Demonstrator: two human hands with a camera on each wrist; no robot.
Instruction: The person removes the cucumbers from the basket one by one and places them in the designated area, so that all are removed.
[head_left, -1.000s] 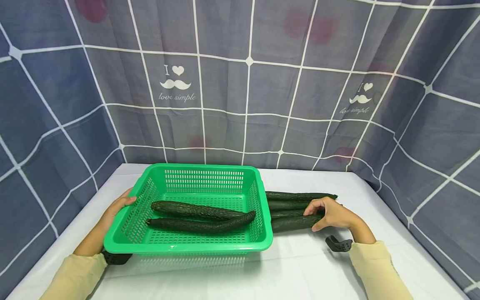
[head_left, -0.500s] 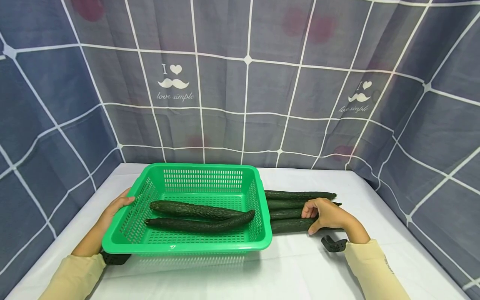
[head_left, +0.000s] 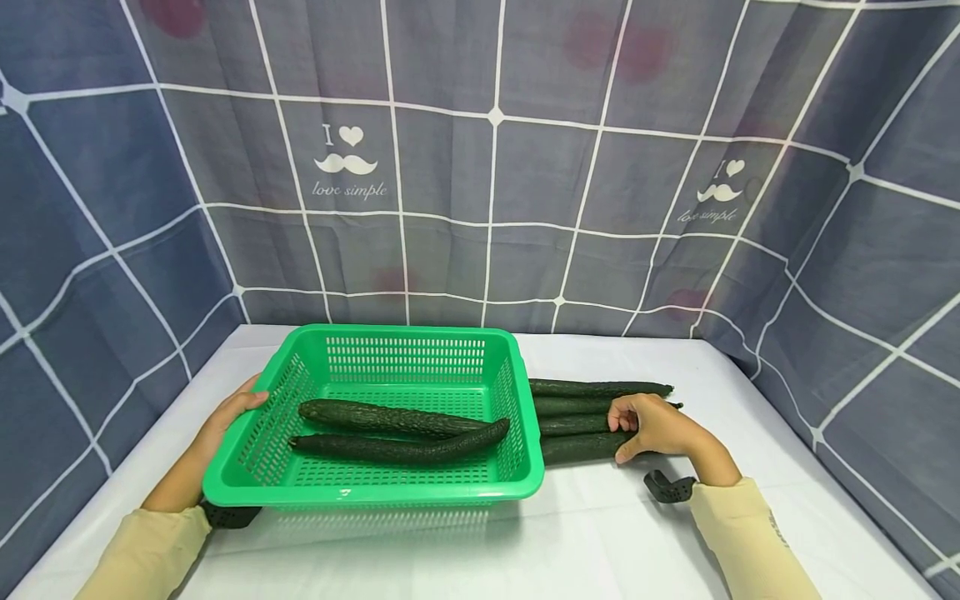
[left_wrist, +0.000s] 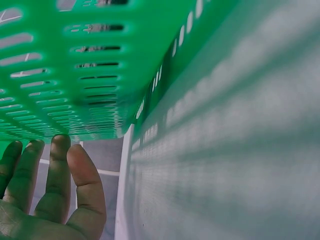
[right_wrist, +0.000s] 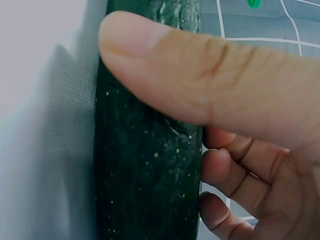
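Observation:
A green plastic basket (head_left: 360, 497) with slotted sides stands at centre left, with two dark cucumbers (head_left: 390, 418) lying in it. My left hand (head_left: 225, 417) holds its left rim, thumb over the edge; the left wrist view has the fingers (left_wrist: 57, 175) against the slotted outer wall. Right of the basket, several cucumbers lie side by side, their left ends hidden by it. My right hand (head_left: 660, 425) grips the nearest cucumber (head_left: 577, 448) between thumb and fingers. In the right wrist view the thumb lies across this cucumber (right_wrist: 147, 175), fingertips along its other side.
A white cloth (head_left: 585, 542) covers the table. Grey-blue checked curtains (head_left: 450, 267) hang behind it and on both sides. More cucumbers (head_left: 600, 389) lie just behind the gripped one. A black wrist mount (head_left: 667, 487) sits under my right wrist.
My right hand has shifted slightly left along the nearest cucumber and its fingers have closed in around it. The left hand, the basket and its contents stay practically where they were.

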